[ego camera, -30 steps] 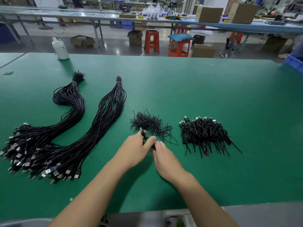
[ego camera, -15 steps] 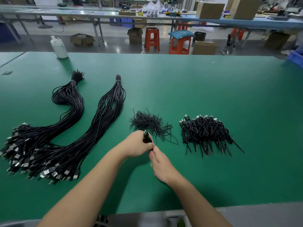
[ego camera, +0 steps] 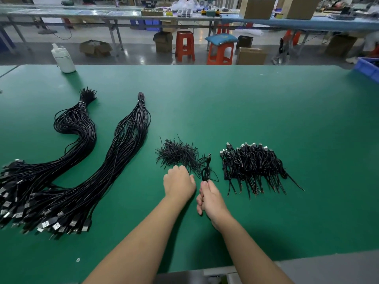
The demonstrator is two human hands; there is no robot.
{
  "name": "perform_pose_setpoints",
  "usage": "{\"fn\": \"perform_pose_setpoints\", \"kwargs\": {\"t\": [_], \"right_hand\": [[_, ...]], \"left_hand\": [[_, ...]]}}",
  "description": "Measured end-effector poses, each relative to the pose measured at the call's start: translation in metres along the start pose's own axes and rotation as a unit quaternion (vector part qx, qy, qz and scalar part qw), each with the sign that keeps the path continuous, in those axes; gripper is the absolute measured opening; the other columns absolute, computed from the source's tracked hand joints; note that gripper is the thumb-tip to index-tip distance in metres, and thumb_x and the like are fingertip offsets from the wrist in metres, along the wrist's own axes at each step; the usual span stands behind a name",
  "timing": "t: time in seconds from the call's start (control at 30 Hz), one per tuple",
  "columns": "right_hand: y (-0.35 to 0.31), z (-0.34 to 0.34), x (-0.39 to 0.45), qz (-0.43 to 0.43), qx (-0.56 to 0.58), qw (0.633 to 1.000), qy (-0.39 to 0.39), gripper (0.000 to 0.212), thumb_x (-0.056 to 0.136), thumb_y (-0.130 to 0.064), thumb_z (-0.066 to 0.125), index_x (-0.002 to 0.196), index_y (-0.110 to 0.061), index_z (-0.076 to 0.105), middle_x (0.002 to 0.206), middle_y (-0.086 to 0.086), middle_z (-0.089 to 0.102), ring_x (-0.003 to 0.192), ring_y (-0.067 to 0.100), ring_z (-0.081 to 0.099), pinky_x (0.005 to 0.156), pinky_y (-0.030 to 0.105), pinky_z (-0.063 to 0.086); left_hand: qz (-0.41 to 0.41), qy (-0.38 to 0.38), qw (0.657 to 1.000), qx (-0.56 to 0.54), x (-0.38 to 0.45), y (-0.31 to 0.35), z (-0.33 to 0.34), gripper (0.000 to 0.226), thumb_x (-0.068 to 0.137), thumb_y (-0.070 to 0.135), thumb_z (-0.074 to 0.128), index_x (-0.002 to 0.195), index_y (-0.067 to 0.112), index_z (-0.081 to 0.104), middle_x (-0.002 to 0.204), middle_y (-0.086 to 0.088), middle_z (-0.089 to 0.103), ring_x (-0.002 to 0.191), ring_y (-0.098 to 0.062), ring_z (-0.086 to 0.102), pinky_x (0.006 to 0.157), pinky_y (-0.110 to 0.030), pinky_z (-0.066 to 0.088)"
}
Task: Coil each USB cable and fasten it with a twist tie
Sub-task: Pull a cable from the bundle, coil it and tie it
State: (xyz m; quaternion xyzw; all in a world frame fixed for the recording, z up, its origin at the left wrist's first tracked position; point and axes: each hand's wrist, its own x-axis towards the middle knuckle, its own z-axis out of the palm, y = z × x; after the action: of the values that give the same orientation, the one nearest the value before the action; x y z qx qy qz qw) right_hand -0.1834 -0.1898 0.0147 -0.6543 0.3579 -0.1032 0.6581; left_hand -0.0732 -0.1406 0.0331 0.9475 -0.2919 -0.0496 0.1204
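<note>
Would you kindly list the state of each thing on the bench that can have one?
Left hand: fingers curled, reaching into the twist tie pile.
Right hand: shut on the coiled cable.
Coiled cable: folded, no tie visible.
Finished cable pile: coiled.
Two long cable bundles: uncoiled, banded at the far ends.
White bottle: upright.

No text, label, brand or number is legible anywhere in view.
</note>
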Motion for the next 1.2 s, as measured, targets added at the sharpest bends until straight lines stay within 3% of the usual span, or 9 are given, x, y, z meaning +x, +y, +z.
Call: {"fn": "perform_pose_setpoints", "kwargs": {"t": [0.27,0.43,0.53,0.6,0.67,0.77,0.93,1.1,1.2], "right_hand": [[-0.007,0.001,-0.009,-0.023,-0.087,0.995,-0.043,0.030,0.108,-0.036,0.028,0.091,-0.013,0.038,0.064,0.002,0.044,0.044,0.014,0.042,0.054,0.030,0.040],[-0.013,0.006,-0.014,-0.055,-0.165,0.982,-0.070,0.030,0.108,-0.035,0.030,0.083,-0.018,0.033,0.070,-0.003,0.037,0.058,0.010,0.034,0.059,0.030,0.033],[-0.014,0.007,-0.017,-0.067,-0.212,0.971,-0.090,0.030,0.107,-0.038,0.029,0.087,-0.019,0.039,0.077,-0.005,0.039,0.067,0.011,0.037,0.068,0.031,0.034],[-0.016,0.007,-0.019,-0.052,-0.209,0.971,-0.101,0.033,0.107,-0.041,0.028,0.107,-0.015,0.048,0.080,-0.003,0.041,0.068,0.012,0.041,0.059,0.028,0.040],[-0.017,0.007,-0.021,-0.047,-0.215,0.969,-0.115,0.029,0.106,-0.043,0.028,0.104,-0.022,0.048,0.081,-0.004,0.043,0.065,0.011,0.043,0.049,0.024,0.043],[-0.017,0.009,-0.022,-0.060,-0.234,0.963,-0.116,0.030,0.106,-0.040,0.029,0.091,-0.018,0.043,0.080,-0.003,0.044,0.069,0.013,0.044,0.056,0.030,0.045],[-0.017,0.013,-0.020,-0.057,-0.243,0.964,-0.091,0.026,0.107,-0.034,0.031,0.120,-0.018,0.047,0.090,-0.007,0.049,0.085,0.017,0.048,0.074,0.031,0.040],[-0.017,0.012,-0.017,-0.050,-0.197,0.976,-0.074,0.020,0.107,-0.033,0.031,0.104,-0.027,0.050,0.074,-0.008,0.043,0.062,0.009,0.042,0.046,0.024,0.038],[-0.017,0.014,-0.016,-0.028,-0.159,0.985,-0.058,0.025,0.106,-0.032,0.032,0.086,-0.020,0.043,0.071,0.001,0.041,0.051,0.013,0.037,0.041,0.028,0.034]], "left_hand": [[-0.012,-0.159,0.986,0.043,-0.001,-0.012,-0.028,0.025,0.093,0.012,0.049,0.117,0.005,0.051,0.121,-0.013,0.053,0.091,-0.027,0.055,0.078,-0.037,0.048],[-0.015,-0.168,0.980,-0.106,-0.010,-0.047,-0.032,0.016,0.098,0.015,0.055,0.097,0.004,0.066,0.097,-0.012,0.070,0.088,-0.027,0.066,0.071,-0.030,0.051],[-0.048,-0.148,0.962,-0.222,-0.021,-0.061,-0.032,0.005,0.096,0.016,0.061,0.097,0.012,0.064,0.084,-0.006,0.068,0.059,-0.018,0.063,0.047,-0.025,0.048],[-0.065,-0.145,0.945,-0.287,-0.026,-0.066,-0.031,0.007,0.095,0.014,0.062,0.090,0.012,0.066,0.065,-0.003,0.066,0.040,-0.012,0.055,0.039,-0.021,0.045],[-0.083,-0.146,0.921,-0.353,-0.030,-0.066,-0.032,0.015,0.096,0.014,0.062,0.083,0.012,0.069,0.052,-0.002,0.063,0.036,-0.014,0.049,0.040,-0.022,0.044],[-0.074,-0.127,0.912,-0.384,-0.037,-0.059,-0.031,0.021,0.093,0.016,0.064,0.073,0.017,0.069,0.048,0.000,0.060,0.036,-0.014,0.045,0.041,-0.020,0.040],[-0.020,-0.078,0.926,-0.369,-0.045,-0.053,-0.024,0.019,0.088,0.017,0.067,0.070,0.023,0.071,0.047,0.012,0.055,0.046,-0.007,0.042,0.046,-0.021,0.034],[0.058,-0.056,0.946,-0.315,-0.051,-0.050,-0.026,0.019,0.090,0.019,0.067,0.074,0.029,0.070,0.061,0.019,0.062,0.057,0.003,0.052,0.056,-0.012,0.037],[0.156,0.017,0.980,-0.120,-0.059,-0.048,-0.030,0.008,0.090,0.021,0.063,0.094,0.021,0.069,0.089,0.004,0.063,0.082,-0.017,0.061,0.069,-0.027,0.047]]}}
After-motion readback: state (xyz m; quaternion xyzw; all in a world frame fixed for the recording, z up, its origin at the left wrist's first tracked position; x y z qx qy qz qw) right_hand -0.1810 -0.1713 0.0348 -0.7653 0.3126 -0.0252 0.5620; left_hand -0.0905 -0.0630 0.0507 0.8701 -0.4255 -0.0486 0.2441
